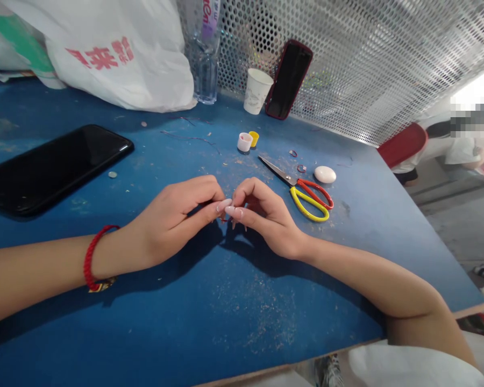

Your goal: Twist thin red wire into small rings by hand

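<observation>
We hold both hands together low over the blue table [177, 322], the fingertips meeting. Our left hand [185, 215] has its grip narrow, thumb and forefinger pinched on a small red piece [223, 220], which shows just beneath the fingertips; most of it is hidden, so we cannot tell its shape. Our right hand [272, 217] curls in from the other side, its thumb and forefinger close together against the left fingertips. That grip is narrow too, but we cannot tell whether it is closed on the piece. A braided red bracelet [91, 258] with a gold-coloured part circles our left wrist.

Beyond the right hand lie open scissors [289, 178] with one red and one yellow handle, the blades pointing away to the left. A white oval object [325, 174] sits just beside them, near two small rings of thread [301, 169]. Farther back, a white cap [244, 142] and a yellow cap [254, 139] stand side by side. Behind these are a paper cup [257, 91] and an upright dark phone [289, 80] leaning on the perforated metal screen [347, 70]. A clear bottle [206, 70] stands beside a white plastic bag [133, 59], and a black phone [56, 166] lies flat at the left.
</observation>
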Tool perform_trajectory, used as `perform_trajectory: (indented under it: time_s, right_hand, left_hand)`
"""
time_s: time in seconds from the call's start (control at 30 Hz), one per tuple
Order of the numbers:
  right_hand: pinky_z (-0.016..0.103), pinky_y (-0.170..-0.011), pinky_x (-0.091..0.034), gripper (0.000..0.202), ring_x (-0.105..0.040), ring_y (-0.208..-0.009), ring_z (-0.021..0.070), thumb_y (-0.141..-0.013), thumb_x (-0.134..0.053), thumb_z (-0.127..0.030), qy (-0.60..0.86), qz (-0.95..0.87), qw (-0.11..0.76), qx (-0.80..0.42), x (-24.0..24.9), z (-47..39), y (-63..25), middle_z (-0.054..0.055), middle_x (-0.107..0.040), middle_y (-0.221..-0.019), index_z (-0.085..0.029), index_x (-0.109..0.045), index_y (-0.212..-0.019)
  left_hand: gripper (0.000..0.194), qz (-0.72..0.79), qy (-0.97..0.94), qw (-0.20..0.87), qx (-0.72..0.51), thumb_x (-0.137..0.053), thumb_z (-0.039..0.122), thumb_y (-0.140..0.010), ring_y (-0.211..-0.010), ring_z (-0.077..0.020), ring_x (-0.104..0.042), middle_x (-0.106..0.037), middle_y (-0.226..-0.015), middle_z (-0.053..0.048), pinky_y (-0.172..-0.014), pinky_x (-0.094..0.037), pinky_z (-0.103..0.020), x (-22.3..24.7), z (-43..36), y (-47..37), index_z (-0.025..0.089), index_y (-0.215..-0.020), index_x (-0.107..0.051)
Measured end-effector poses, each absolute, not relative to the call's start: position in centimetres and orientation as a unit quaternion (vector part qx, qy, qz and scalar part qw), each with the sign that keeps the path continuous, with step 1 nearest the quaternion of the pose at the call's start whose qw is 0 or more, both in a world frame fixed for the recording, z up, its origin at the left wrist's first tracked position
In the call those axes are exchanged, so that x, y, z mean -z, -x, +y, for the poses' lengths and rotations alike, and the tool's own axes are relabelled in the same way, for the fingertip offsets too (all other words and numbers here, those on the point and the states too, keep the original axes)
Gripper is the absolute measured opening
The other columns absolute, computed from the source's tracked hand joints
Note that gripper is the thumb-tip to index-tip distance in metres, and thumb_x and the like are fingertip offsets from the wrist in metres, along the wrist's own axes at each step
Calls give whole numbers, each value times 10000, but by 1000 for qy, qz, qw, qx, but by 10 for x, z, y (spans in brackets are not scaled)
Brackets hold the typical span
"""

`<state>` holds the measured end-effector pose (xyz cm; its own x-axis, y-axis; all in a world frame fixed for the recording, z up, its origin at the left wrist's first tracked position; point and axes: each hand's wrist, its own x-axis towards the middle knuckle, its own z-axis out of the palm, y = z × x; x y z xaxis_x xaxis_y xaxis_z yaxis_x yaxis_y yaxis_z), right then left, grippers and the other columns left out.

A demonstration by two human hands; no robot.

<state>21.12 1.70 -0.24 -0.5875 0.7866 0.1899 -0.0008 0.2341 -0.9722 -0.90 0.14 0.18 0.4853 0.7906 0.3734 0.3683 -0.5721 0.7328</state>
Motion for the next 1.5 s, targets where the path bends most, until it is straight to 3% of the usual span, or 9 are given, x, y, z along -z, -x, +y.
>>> perform_trajectory:
  time_s: [0.17,0.37,0.6,0.73,0.87,1.17,1.33,1.5]
  right_hand:
    - [221,-628,-467,404,-569,-716,84,-923,-838,-478,277,-686,371,-561,7,20,-209,-51,-600,-863,-221,-528,-957]
    - [221,-613,-449,390,-512,-673,75,-911,-850,-455,277,-748,365,-481,2,17,-210,-56,-583,-823,-201,-554,-902]
    - [234,-626,-451,378,-522,-668,90,-1007,-733,-510,283,-783,378,-405,2,15,-211,-36,-617,-788,-193,-597,-851]
    - [235,-636,-467,335,-579,-698,99,-1056,-676,-482,257,-808,390,-358,3,13,-213,-2,-693,-836,-183,-677,-906]
    - [234,-661,-475,298,-575,-700,95,-1062,-688,-423,237,-816,408,-335,3,12,-214,-10,-679,-814,-177,-695,-893]
    - [225,-648,-464,326,-588,-670,81,-1009,-759,-430,258,-757,406,-442,1,10,-212,-12,-705,-781,-158,-735,-831]
    - [223,-560,-450,389,-577,-582,87,-926,-817,-524,323,-656,368,-574,0,5,-208,-10,-710,-722,-161,-734,-811]
    - [205,-526,-455,366,-576,-560,85,-899,-827,-506,355,-550,340,-675,-4,1,-204,-10,-710,-701,-164,-734,-805]
  left_hand:
    - [306,374,-791,281,-395,-520,306,-1076,-672,-164,-522,-584,-754,14,-658,-411,-308,3,-1,7,214,-800,-614]
    - [283,355,-808,282,-377,-542,272,-1082,-716,-163,-543,-588,-785,20,-701,-404,-307,6,-2,7,212,-813,-604]
    - [286,352,-811,284,-370,-520,303,-1086,-709,-179,-542,-603,-784,4,-694,-420,-317,8,-2,10,220,-825,-602]
    - [283,337,-813,288,-378,-529,292,-1095,-706,-168,-533,-594,-788,14,-688,-414,-310,9,-2,11,221,-830,-601]
    - [269,325,-817,283,-384,-537,273,-1104,-718,-162,-539,-588,-794,22,-692,-402,-302,10,-2,10,220,-849,-603]
    - [238,318,-818,280,-388,-554,229,-1095,-736,-171,-531,-580,-803,20,-705,-397,-314,5,-4,11,221,-862,-603]
    - [241,307,-821,290,-384,-525,187,-1104,-758,-170,-531,-584,-817,21,-725,-406,-305,5,-8,11,215,-882,-615]
    - [238,321,-805,307,-392,-503,153,-1114,-792,-163,-546,-597,-858,26,-742,-419,-288,6,-11,12,222,-930,-638]
